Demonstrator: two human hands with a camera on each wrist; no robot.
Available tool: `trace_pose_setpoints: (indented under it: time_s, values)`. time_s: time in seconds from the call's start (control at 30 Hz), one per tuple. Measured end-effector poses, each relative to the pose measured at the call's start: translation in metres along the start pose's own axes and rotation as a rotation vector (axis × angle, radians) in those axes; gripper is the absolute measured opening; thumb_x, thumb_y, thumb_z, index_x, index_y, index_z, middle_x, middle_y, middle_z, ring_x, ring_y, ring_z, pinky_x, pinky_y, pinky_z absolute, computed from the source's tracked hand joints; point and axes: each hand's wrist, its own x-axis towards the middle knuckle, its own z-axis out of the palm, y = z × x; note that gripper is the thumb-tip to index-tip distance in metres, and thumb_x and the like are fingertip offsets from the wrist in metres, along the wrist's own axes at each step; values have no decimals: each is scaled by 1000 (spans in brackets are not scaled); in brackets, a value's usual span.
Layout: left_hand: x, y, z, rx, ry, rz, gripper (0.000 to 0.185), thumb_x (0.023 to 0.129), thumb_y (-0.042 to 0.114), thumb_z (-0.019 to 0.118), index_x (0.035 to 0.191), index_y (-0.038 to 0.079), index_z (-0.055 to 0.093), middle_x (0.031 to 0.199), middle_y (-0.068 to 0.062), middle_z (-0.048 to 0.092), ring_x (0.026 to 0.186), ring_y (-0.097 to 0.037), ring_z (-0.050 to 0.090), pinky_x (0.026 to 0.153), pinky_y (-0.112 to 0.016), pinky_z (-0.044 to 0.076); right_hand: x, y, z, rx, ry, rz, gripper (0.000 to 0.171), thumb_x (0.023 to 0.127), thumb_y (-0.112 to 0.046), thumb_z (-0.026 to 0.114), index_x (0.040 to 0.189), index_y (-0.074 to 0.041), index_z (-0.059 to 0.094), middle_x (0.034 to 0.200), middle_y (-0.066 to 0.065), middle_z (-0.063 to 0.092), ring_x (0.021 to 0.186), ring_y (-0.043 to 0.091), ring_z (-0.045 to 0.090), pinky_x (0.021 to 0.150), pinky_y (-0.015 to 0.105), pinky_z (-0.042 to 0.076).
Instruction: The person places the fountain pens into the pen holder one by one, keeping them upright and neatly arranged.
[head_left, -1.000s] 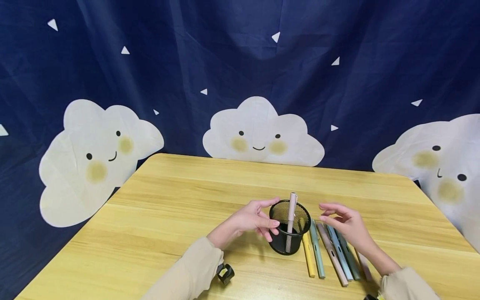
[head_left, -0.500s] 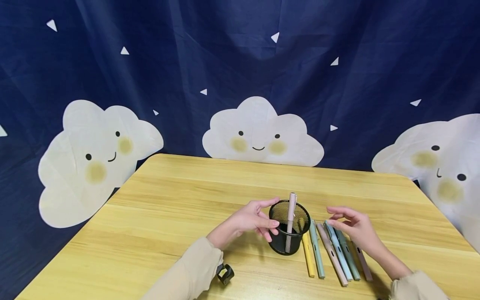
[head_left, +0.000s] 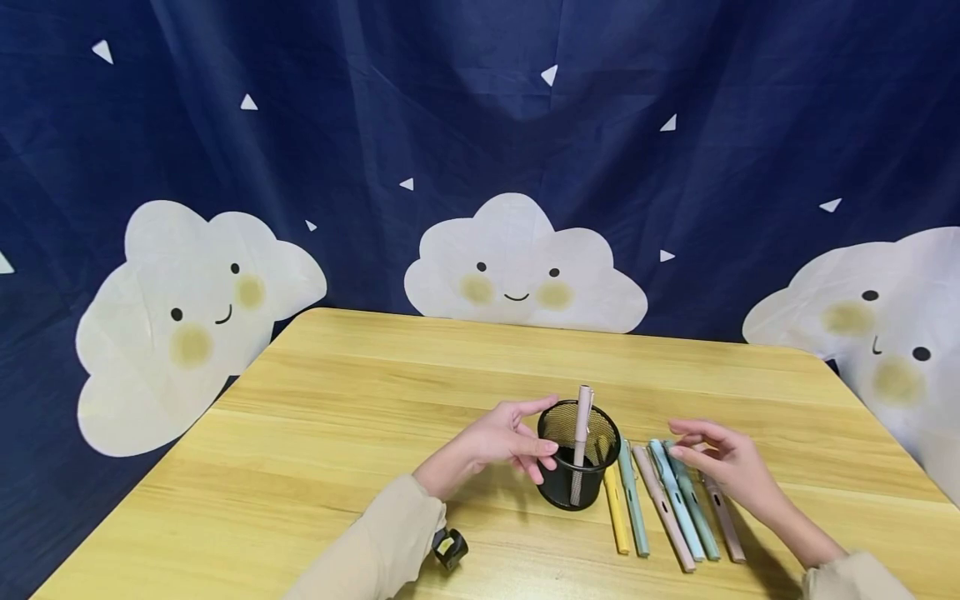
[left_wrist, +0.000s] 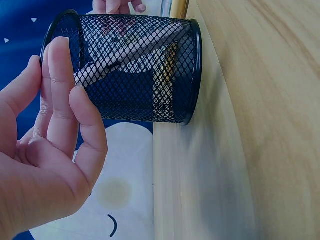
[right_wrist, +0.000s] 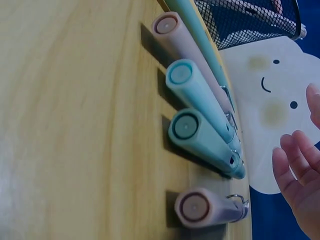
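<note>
A black mesh pen holder was found standing upright on the wooden table, near the front edge and slightly right of centre. One pinkish-beige pen was seen standing inside it, its cap projecting above the rim.

The left hand was observed at the holder's left side. Its fingers were extended and lay against the mesh wall near the rim, the thumb above; nothing was gripped in it, and the fingers were relaxed rather than curled.

The right hand was positioned above the far ends of the pens lying in a row just right of the holder. Its fingers were loosely spread and nothing was held; whether the fingertips touched a pen could not be told.

The row was recorded, from the holder outward, as a yellow pen, a pale green pen, a pink pen, a light blue pen, a teal pen and a mauve pen. All lay flat, roughly parallel and close together.

A small black device was noted at the left sleeve. A dark blue backdrop with cloud faces hung behind the table.
</note>
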Motion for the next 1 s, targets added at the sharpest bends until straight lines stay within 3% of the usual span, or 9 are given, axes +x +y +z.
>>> trace_pose_setpoints:
  time_s: [0.33, 0.47, 0.57, 0.77, 1.0]
  values:
    - [0, 1, 1, 2, 21, 11, 70, 83, 4, 61, 142, 8, 23, 77, -19, 65, 51, -17, 61, 43, -25, 49, -7, 7, -11, -64, -8, 53, 29, 79, 6, 63, 107, 2, 61, 97, -19, 61, 80, 3, 57, 58, 18, 50]
    - [0, 0, 1, 2, 27, 9, 70, 83, 5, 62, 141, 10, 24, 76, -19, 65, 52, -18, 62, 44, -26, 49, -9, 9, -16, -90, -7, 64, 29, 79, 6, 63, 107, 2, 61, 93, -16, 63, 77, 1, 57, 55, 19, 50]
    - [0, -1, 1, 5, 31, 14, 69, 83, 4, 62, 141, 9, 24, 76, -19, 65, 51, -19, 62, 44, -27, 50, -11, 10, -18, -91, -13, 53, 31, 78, 8, 63, 107, -2, 62, 89, -9, 64, 74, 2, 57, 52, 20, 49]
    - [1, 0, 1, 18, 33, 20, 69, 84, 3, 61, 141, 7, 24, 76, -18, 65, 52, -19, 62, 46, -30, 51, -11, 15, -23, -27, -58, 13, 47, 77, 13, 60, 109, -21, 62, 85, -3, 63, 62, 8, 58, 47, 24, 49]
    - [0, 0, 1, 10, 23, 12, 63, 87, 6, 57, 141, 9, 25, 77, -20, 65, 55, -19, 63, 47, -29, 51, -15, 17, -27, -5, -98, 49, 49, 80, 12, 58, 111, -27, 60, 84, -5, 62, 59, 10, 57, 46, 26, 49]
